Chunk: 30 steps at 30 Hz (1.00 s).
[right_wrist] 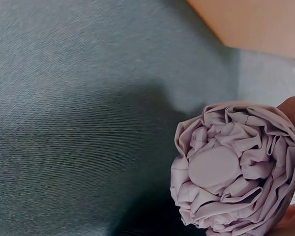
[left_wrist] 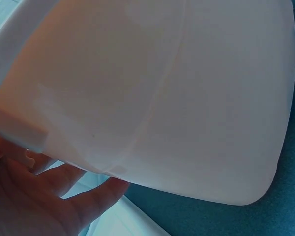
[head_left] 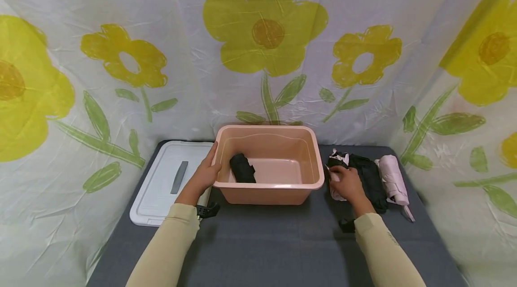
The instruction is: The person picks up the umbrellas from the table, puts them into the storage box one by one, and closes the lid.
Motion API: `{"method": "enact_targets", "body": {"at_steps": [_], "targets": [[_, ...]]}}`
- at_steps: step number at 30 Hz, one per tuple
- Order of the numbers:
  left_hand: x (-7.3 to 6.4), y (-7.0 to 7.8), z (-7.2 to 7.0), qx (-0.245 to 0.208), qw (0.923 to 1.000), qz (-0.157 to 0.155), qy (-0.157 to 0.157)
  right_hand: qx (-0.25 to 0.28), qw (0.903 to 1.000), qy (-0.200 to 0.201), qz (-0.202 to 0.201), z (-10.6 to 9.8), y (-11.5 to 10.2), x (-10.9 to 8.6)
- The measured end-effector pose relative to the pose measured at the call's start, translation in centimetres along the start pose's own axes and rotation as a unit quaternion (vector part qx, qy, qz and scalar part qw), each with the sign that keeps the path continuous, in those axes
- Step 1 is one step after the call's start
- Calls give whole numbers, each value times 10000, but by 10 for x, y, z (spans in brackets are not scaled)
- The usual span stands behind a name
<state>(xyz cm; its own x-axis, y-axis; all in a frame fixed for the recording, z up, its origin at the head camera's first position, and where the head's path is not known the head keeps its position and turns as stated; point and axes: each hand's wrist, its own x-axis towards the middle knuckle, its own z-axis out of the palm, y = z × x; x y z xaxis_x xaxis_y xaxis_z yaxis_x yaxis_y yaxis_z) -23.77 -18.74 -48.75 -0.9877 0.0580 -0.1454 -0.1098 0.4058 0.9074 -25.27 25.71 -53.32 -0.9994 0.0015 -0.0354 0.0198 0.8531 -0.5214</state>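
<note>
Sleeves [head_left: 167, 244] at bottom, right hand [head_left: 348, 186] gripping pink umbrella [right_wrist: 236, 172].
My left hand [head_left: 202, 177] holds the tub [head_left: 266, 196]: apparently packing, a lift needed.

Honestly, I can't read any text, brand or number anywhere here. Closest I've got is a small dark marking [head_left: 392, 237] on my right sleeve [head_left: 389, 260], out near the wrist end, and in the head view it's way too tiny and blurry to tell if it's letters, a logo or whatever.
</note>
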Motion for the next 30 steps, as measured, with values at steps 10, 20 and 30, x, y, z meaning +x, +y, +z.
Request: {"method": "enact_targets", "body": {"at_steps": [10, 20, 30], "targets": [[2, -1, -2, 12, 9999, -5, -165, 295, 9982, 372, -358, -14, -6, -2], [4, 1, -3, -46, 9997, -113, -202, 481, 9958, 564, -545, -31, -20, -6], [4, 2, -2, -292, 9989, -234, -275, 537, 9951, 649, -517, -44, -36, -9]]}}
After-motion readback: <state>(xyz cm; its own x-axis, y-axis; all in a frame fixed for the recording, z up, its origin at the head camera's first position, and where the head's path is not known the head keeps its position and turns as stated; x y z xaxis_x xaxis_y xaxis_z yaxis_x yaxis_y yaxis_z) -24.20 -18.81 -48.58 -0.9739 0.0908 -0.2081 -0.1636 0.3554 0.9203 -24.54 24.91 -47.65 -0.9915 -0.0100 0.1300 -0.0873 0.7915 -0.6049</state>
